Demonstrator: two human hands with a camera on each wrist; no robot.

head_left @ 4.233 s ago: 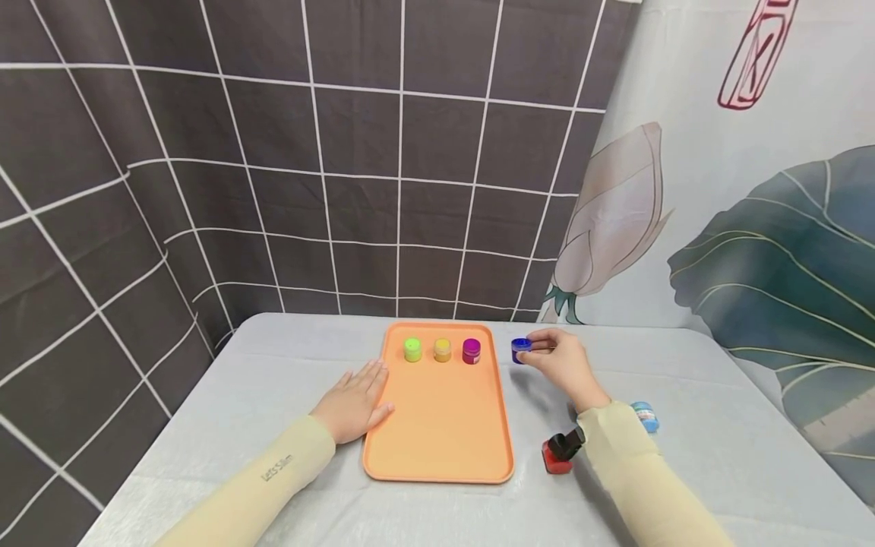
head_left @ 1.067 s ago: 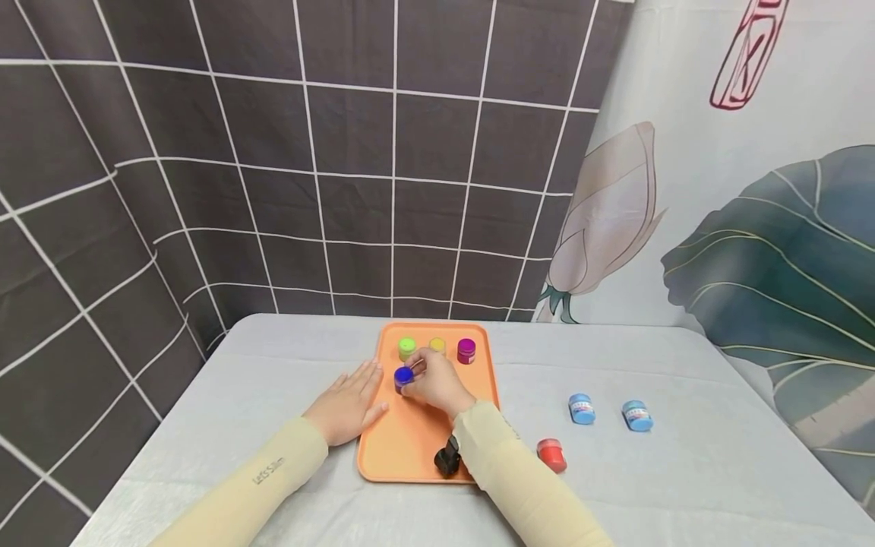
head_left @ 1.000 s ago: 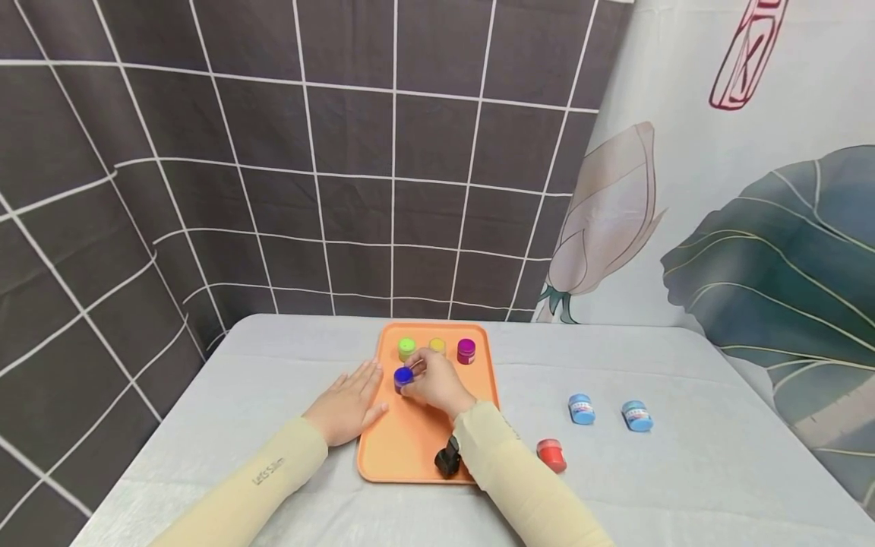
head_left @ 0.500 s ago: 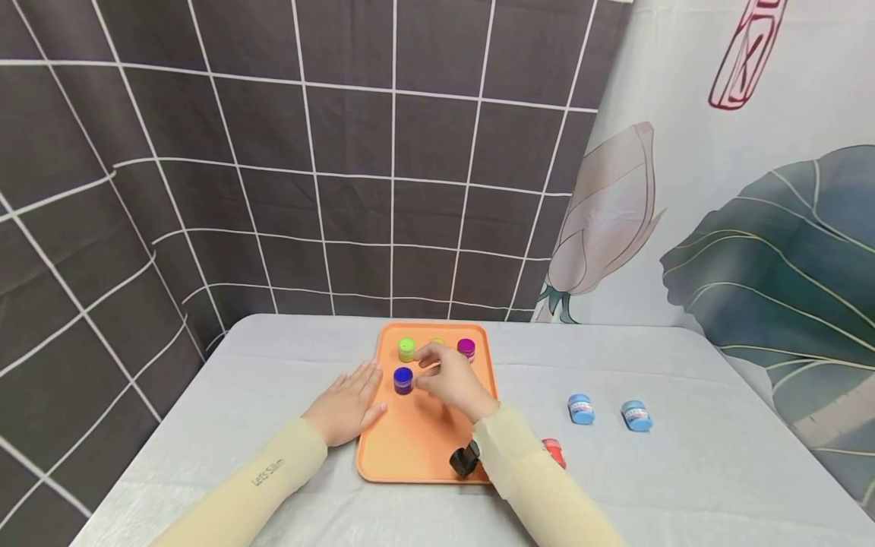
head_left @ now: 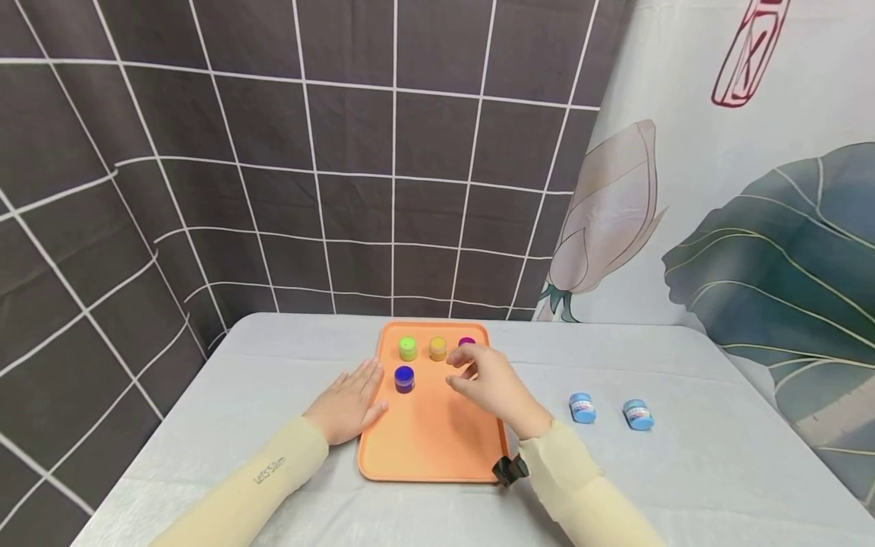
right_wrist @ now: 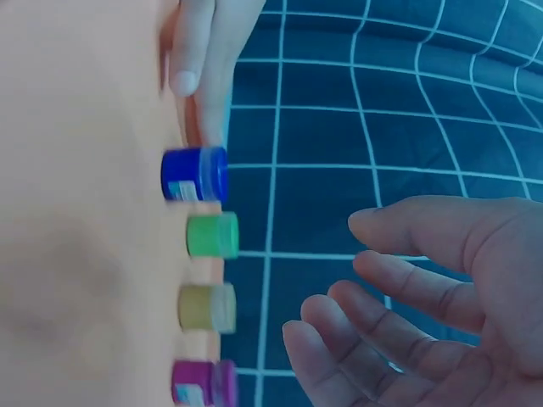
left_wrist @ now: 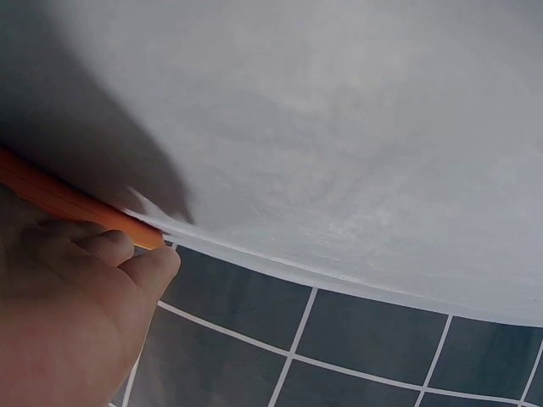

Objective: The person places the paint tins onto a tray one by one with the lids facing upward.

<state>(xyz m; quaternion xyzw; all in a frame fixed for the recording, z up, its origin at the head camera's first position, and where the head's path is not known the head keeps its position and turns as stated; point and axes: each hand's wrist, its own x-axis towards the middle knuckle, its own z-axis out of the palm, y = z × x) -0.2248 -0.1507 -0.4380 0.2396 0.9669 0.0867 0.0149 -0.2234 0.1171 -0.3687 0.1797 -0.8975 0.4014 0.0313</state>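
Observation:
An orange tray [head_left: 437,463] lies on the table. My left hand [head_left: 347,403] rests flat with straight fingers on the tray's left rim. In the right wrist view, my right hand [right_wrist: 424,305] has nothing between its loosely bent fingers; in the head view that right hand [head_left: 495,384] hovers over the tray's right side. A dark blue paint jar [head_left: 404,379] stands upright in the tray near the left fingertips. Behind it are a green jar [head_left: 407,349], a yellow jar [head_left: 437,349] and a purple jar [right_wrist: 204,383], the last partly covered by the right hand in the head view.
Two light blue jars [head_left: 582,408] [head_left: 638,415] lie on the grey-white tablecloth [head_left: 287,342] right of the tray. A black wrist camera [head_left: 509,471] hangs beside the right sleeve, over the tray's front right corner. A dark tile-patterned curtain [head_left: 349,205] stands behind the table.
My right hand brought the dark blue jar from beside the tray into it, let go and moved back right. The red jar is now hidden behind the right arm. The left hand stayed put.

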